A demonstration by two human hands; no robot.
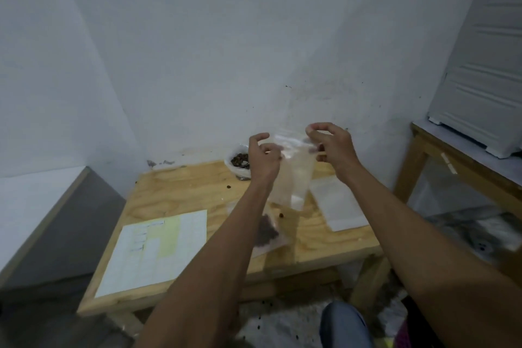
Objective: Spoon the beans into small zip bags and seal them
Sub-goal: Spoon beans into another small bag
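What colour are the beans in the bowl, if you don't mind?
Dark brown beans, seen best in the head view.

A light plywood tabletop (175,192) is shown. On it are laid a printed sheet (152,257), a stack of empty zip bags (339,203), a filled bag of beans (268,232), a bowl of beans (238,162) and loose beans (280,215).

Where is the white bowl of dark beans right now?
The white bowl of dark beans sits at the wooden table's far edge by the wall, just left of the left hand.
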